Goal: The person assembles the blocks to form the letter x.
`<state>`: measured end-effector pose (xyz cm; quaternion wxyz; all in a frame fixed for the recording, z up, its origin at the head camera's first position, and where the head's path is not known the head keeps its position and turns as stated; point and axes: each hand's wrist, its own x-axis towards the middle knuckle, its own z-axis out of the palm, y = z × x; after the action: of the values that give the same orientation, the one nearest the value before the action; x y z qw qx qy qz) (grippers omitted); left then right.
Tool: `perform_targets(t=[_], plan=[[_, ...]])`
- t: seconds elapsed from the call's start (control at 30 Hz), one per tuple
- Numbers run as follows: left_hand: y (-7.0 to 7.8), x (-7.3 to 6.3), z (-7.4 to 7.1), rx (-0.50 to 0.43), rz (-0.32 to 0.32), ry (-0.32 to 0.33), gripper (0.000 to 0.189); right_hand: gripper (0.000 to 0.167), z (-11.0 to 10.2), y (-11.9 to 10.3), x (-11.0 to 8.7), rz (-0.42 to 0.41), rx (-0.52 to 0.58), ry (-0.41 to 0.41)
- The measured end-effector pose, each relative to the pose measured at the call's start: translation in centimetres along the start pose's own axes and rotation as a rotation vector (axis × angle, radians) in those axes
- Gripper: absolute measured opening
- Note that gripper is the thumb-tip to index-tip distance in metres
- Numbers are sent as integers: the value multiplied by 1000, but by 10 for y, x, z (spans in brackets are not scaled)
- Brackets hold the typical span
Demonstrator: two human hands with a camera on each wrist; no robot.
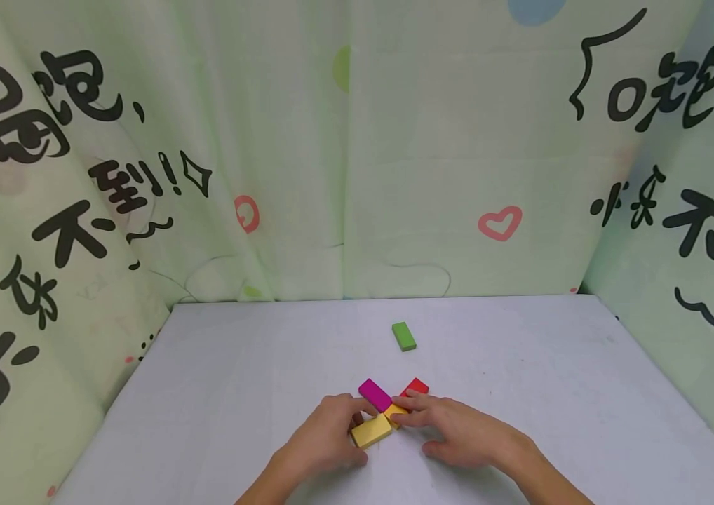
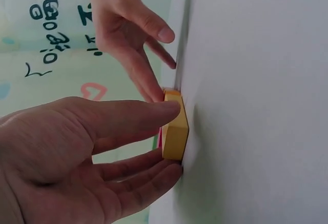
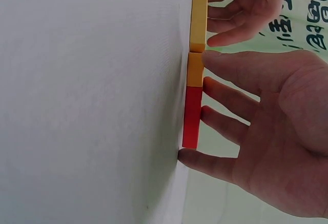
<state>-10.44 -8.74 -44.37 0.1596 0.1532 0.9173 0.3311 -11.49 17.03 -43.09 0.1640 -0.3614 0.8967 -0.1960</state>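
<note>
Head view: seemingly butting yellow block (image 1: pixel 372 431), pinched in left hand (image 1: pixel 330 431), against orange block (image 3: pixel 195 71), touching red block (image 3: pixel 192 116) with spread right hand (image 1: pixel 461 429); next, probably press snug.

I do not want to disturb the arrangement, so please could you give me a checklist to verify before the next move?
1. Left hand at the pale-yellow, rectangular, wooden-looking block: ok, fingers around it.
2. Firmness of that grip: cannot tell.
3. Right hand at the orange-yellow, wooden-looking block and red, wooden-looking block: ok, it reaches both.
4. No gap between those two: ok, none visible from the right wrist.
5. Purple, rectangular, wooden-looking block touching the orange-yellow one: cannot tell.
6. Green, rectangular, wooden-looking block with the group: not ok, it lies apart.
</note>
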Motion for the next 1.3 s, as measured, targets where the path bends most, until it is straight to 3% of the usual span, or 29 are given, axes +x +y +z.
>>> perform_targets(t=[0.27,0.47,0.73,1.07,1.3], plan=[[-9,-3,-12,72,184,-72,52,59,1,1,0,-19,-4,8],[-11,-3,-15,102,275,-101,49,59,1,1,-1,-27,1,13],[-12,1,-12,132,264,-122,42,59,0,1,-1,-8,12,1],[-9,3,-8,168,307,-76,34,59,-1,1,-1,-30,0,8],[-6,3,-6,188,296,-56,29,59,-1,1,-2,-34,-11,13]])
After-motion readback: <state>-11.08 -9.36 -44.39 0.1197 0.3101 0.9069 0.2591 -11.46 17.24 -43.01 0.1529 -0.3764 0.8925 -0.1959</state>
